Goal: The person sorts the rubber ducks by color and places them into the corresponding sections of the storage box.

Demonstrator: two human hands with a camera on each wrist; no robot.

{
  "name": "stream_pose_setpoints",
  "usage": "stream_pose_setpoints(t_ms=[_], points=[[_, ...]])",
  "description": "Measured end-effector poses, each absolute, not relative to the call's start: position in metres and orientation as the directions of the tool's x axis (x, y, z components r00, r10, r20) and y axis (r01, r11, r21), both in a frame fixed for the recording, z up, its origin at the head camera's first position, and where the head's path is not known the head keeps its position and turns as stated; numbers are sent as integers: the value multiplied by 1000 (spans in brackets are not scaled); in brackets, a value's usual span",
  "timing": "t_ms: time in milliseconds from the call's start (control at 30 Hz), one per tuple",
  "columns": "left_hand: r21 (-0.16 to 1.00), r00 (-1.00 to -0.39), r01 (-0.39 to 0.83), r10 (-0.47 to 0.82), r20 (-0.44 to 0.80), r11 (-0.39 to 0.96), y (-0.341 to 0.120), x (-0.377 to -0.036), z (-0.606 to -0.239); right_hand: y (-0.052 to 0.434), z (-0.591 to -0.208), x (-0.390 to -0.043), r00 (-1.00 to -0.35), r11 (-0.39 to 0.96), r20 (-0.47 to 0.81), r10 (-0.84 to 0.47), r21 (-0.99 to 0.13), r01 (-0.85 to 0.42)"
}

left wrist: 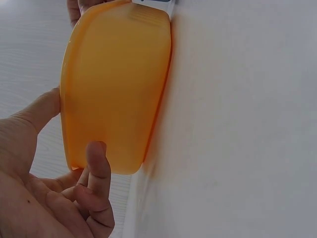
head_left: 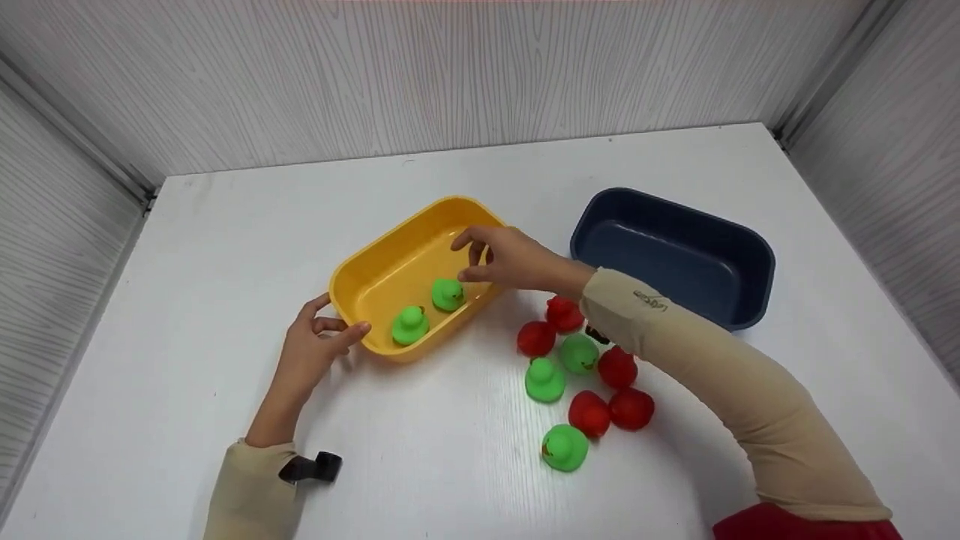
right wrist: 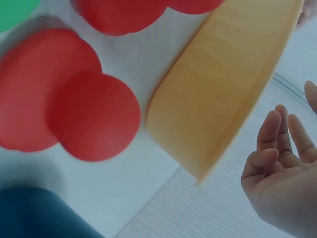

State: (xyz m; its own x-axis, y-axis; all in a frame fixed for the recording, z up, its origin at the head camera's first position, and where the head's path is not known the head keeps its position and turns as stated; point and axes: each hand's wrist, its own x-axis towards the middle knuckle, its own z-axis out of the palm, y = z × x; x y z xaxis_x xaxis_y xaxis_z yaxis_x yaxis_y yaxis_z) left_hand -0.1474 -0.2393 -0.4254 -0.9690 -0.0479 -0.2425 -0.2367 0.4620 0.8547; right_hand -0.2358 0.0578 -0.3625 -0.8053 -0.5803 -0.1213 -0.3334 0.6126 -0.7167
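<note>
A yellow plastic tub (head_left: 390, 255) stands on the table with two green rubber ducks, one (head_left: 410, 325) near its left end and the other (head_left: 448, 294) by its front wall. My left hand (head_left: 319, 341) holds the tub's left corner, thumb at the rim and fingers along the outer wall, also seen on the yellow tub (left wrist: 114, 94) in the left wrist view. Over the tub's right part hovers my right hand (head_left: 506, 257), fingers loosely bent and apart, holding nothing. In the right wrist view, that right hand (right wrist: 282, 173) is beside the rim.
Right of the yellow tub, red ducks (head_left: 589, 414) and green ducks (head_left: 544, 380) lie in a loose group, partly under my right forearm. A dark blue tub (head_left: 675, 262) stands behind that forearm, its visible floor bare. A pale wood-grain panel (head_left: 420, 82) rises behind the table.
</note>
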Motion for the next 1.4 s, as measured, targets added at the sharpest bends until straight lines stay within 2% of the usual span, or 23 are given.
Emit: stream_pose_setpoints(t_ms=[300,867,1100,1400], points=[[859,-965,-254,-64,-253,444,-242,-142,-429,75,-360,-217,-771,560,-117,-626,-755,-341],[866,-969,-243,-72,-235,436,-243,-141,-429,118,-360,-172,-621,584,-271,-735,-718,-378],[872,-973,-227,-67,-220,434,-243,-142,-427,131,-363,-162,-572,577,-279,-772,-685,-444],[876,-975,-219,-54,-217,430,-240,-146,-428,152,-373,-151,-514,528,-281,-810,-730,-433]])
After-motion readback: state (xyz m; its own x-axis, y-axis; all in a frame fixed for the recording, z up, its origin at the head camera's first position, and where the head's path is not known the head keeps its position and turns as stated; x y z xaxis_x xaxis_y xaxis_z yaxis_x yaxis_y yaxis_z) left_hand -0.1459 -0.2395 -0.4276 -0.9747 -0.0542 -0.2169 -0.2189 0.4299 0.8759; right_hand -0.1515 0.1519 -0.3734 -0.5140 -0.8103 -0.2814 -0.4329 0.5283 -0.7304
